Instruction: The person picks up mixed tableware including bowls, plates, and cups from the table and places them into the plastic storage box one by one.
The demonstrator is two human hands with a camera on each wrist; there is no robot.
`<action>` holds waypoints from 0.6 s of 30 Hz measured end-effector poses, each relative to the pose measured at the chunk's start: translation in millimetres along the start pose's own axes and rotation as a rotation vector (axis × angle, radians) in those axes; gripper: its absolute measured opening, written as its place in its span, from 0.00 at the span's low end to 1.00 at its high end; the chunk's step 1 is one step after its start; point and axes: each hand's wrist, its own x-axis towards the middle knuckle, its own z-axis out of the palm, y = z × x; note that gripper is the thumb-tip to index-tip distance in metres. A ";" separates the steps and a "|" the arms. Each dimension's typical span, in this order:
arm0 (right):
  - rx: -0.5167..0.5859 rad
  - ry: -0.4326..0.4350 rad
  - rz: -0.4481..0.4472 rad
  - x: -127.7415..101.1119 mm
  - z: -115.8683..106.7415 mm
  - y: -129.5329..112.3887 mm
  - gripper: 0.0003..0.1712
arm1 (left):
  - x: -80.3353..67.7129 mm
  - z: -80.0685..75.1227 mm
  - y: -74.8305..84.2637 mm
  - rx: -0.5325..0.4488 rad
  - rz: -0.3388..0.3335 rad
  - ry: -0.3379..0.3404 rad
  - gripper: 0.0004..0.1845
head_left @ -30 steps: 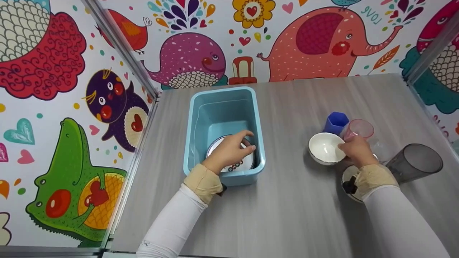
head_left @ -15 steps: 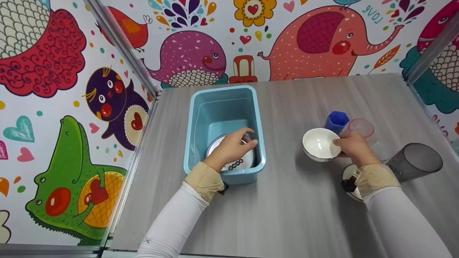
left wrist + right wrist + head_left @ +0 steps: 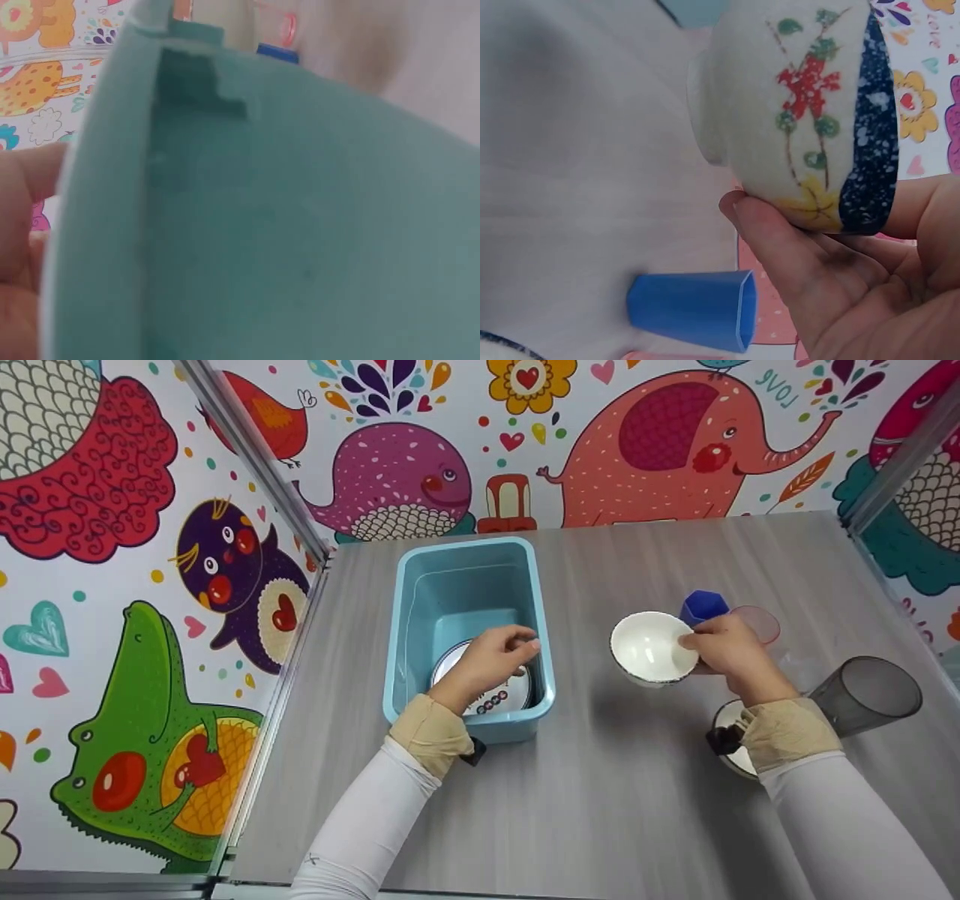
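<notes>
Grey table [image 3: 637, 810], right hand [image 3: 724, 649] grip pinching raised bowl [image 3: 649, 647], left hand [image 3: 491, 656] curled on bin [image 3: 420, 615] plate [image 3: 495, 699]

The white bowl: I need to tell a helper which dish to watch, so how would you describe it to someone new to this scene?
On the grey table, look right of the light blue bin to the cluster of cups. The white bowl is lifted there in the right hand, in front of a blue cup. Unlike its neighbours, its outside has a speckled dark blue rim and painted flowers.
</notes>
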 end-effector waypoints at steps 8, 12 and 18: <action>0.005 -0.017 -0.018 -8.4 2.0 -12.1 0.27 | 1.9 1.5 6.3 -0.190 0.000 -0.019 0.20; 0.020 -0.025 -0.037 -12.3 4.1 -19.7 0.25 | 3.4 2.8 9.6 -0.271 -0.004 -0.027 0.19; 0.027 -0.037 -0.065 -17.9 7.1 -33.0 0.23 | 5.9 5.4 16.7 -0.329 -0.021 -0.050 0.19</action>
